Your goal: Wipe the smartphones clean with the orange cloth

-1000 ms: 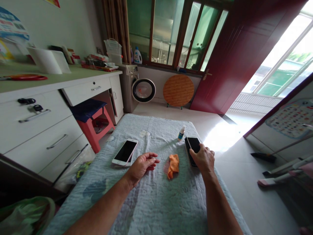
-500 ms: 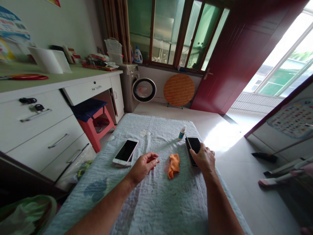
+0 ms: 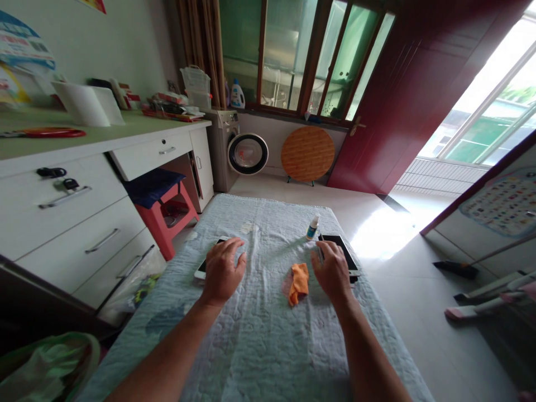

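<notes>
My left hand (image 3: 224,269) lies over a white phone (image 3: 201,272) with a dark screen on the left of the quilted cover. Its fingers are stretched out and the thumb stands apart; the hand hides most of the phone. On the right, my right hand (image 3: 331,269) rests by the left edge of stacked phones (image 3: 345,255), their upper screen dark. Its fingers are loosely spread, with the fingertips near the stack's top left. Between the hands lies a crumpled orange cloth (image 3: 298,283). A small spray bottle (image 3: 312,227) stands upright behind the right hand.
A pale blue quilted cover (image 3: 268,335) spreads under everything. At left are white drawers (image 3: 79,223) and a red stool (image 3: 165,215) with a dark top. Beyond stand a washing machine with its round door (image 3: 248,153) open, and a round wooden tabletop (image 3: 307,152).
My left hand has moved left and forward onto the white phone. My right hand has shifted left from the top of the phone stack to its left edge; the stack now looks more slanted.
</notes>
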The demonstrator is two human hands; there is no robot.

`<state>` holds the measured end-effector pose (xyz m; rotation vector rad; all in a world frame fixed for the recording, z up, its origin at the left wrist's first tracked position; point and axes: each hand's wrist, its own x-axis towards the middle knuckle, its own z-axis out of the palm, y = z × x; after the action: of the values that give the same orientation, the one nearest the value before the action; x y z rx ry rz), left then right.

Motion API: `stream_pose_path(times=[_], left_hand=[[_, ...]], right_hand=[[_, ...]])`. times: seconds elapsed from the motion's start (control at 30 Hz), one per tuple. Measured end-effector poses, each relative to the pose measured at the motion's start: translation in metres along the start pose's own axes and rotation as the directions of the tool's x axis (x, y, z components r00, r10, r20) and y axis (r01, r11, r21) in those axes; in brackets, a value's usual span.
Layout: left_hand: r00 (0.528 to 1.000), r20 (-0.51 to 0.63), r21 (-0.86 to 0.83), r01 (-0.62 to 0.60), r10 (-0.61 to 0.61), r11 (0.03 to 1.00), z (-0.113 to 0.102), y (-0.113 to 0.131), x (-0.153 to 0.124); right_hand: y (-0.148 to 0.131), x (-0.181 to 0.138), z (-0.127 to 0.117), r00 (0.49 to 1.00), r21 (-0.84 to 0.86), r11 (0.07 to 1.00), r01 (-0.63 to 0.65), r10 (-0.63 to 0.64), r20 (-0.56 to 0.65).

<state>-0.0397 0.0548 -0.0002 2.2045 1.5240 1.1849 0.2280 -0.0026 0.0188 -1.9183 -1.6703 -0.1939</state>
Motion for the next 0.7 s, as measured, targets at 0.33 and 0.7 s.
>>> stream_pose_path(times=[0.33, 0.7], left_hand=[[0.979, 0.101, 0.574, 0.090, -0.180, 0.814, 0.000, -0.014, -0.001], [0.968, 0.124, 0.623, 0.095, -0.218, 0.776, -0.002, -0.022, 0.001]], right_hand=[[-0.018, -0.014, 0.021, 0.958, -0.052, 0.997, 0.063, -0.046, 0.284], [-0.023, -0.014, 0.017, 0.924, -0.075, 0.991, 0.107, -0.071, 0.377]])
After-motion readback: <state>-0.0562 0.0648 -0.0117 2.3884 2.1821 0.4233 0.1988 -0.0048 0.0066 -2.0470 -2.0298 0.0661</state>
